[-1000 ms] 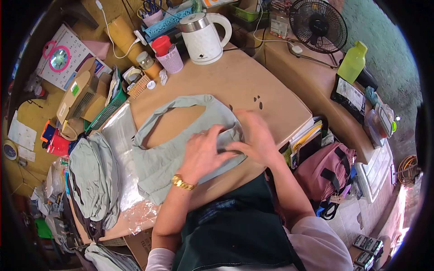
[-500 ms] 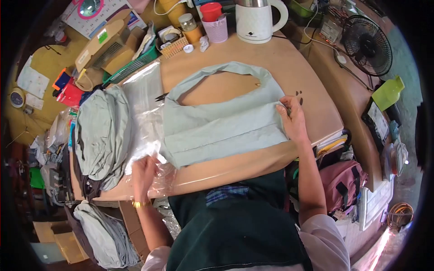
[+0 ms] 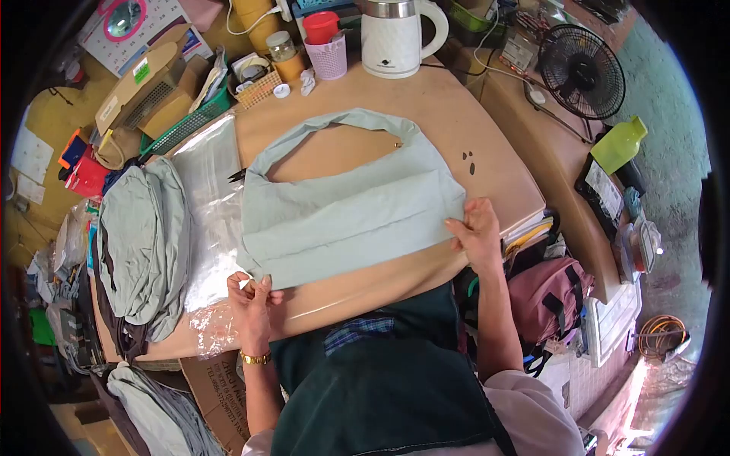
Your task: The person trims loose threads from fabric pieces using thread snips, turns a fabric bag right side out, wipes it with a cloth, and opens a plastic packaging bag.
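Okay, grey bag pinched at both bottom corners, lots of clutter round the edges.
So the bag lies flat mid-tabletop, strap looped away from the person; left grip has the near-left corner between thumb and fingers, right grip is pinching the right edge low down. Tightest spot is the left: plastic sits right beside the bag, with a grey cloth pile just past it. Some black pointy thing pokes out at the strap's left end, can't tell what. Kettle, lilac cup and jar line the far side, green basket back left. Fan and pink backpack are off right, well clear.
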`<state>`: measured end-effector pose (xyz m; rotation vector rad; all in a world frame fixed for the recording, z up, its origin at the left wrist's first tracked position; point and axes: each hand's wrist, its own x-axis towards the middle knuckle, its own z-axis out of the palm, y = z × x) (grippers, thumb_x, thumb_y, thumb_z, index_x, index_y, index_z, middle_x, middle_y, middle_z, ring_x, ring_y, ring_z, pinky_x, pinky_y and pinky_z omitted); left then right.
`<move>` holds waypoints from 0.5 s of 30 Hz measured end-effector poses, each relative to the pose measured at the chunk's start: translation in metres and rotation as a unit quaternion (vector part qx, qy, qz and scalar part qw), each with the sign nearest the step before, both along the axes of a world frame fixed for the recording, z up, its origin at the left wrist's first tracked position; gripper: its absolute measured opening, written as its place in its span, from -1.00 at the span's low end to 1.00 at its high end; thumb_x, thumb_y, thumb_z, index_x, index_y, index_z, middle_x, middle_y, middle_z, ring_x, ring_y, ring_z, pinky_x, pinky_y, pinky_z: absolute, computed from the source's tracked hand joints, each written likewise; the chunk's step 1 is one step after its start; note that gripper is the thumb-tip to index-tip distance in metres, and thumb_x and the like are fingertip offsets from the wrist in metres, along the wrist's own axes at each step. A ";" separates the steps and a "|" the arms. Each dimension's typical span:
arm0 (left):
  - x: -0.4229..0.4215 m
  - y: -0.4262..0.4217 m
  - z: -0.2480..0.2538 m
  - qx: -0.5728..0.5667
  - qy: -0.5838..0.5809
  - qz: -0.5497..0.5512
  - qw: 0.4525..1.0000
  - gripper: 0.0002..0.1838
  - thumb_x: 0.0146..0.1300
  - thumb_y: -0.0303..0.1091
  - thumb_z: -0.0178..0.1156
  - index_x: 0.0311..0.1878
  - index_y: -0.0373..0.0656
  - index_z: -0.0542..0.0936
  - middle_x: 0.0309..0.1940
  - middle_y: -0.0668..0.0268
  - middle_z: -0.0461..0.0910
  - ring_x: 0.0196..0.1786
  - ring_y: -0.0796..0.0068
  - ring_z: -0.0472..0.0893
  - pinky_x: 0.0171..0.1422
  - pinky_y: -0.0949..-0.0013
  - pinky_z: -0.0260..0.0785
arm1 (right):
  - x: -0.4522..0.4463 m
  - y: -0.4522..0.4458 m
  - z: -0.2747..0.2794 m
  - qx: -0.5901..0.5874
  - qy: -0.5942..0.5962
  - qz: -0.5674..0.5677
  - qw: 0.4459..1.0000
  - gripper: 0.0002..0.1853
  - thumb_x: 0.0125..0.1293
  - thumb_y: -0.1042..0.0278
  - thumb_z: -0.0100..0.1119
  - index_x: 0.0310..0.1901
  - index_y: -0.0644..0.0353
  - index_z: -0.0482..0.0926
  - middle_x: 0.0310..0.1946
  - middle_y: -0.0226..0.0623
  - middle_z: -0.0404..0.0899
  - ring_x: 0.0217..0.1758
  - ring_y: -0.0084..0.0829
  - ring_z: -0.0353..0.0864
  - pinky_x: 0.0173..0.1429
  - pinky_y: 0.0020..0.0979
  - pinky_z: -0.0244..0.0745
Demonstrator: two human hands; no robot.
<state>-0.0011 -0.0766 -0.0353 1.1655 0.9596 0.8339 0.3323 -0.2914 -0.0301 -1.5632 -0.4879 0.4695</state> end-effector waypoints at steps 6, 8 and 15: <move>-0.009 -0.011 0.044 0.265 0.320 -0.016 0.909 -0.32 0.12 -0.26 0.48 0.18 -0.22 0.28 -0.22 0.20 0.53 -0.15 0.38 0.61 -0.15 0.38 0.45 | 0.000 -0.020 0.043 -0.238 -0.395 -0.070 0.885 -0.08 -0.29 0.45 0.63 0.22 0.13 0.34 -0.40 -0.19 0.53 -0.14 -0.09 0.55 0.05 -0.13 0.40; -0.002 -0.008 0.067 0.482 0.349 0.008 0.803 -0.08 -0.06 -0.15 0.57 0.29 -0.27 0.27 0.06 0.03 0.48 0.09 0.25 0.53 0.06 0.23 0.38 | 0.001 -0.003 0.067 -0.201 -0.457 -0.030 0.866 -0.13 -0.27 0.40 0.62 0.19 0.13 0.39 -0.32 -0.20 0.58 -0.07 -0.10 0.55 0.14 -0.12 0.35; 0.069 0.034 0.095 0.473 0.431 -0.286 0.713 -0.48 -0.16 -0.30 0.54 -0.07 -0.17 0.60 -0.20 0.16 0.68 -0.09 0.10 0.64 0.13 0.15 0.40 | 0.038 0.055 0.079 -0.307 -0.526 0.294 0.737 -0.58 -0.16 0.33 0.50 -0.20 0.13 0.57 -0.27 -0.25 0.61 -0.05 -0.15 0.56 0.21 -0.22 0.26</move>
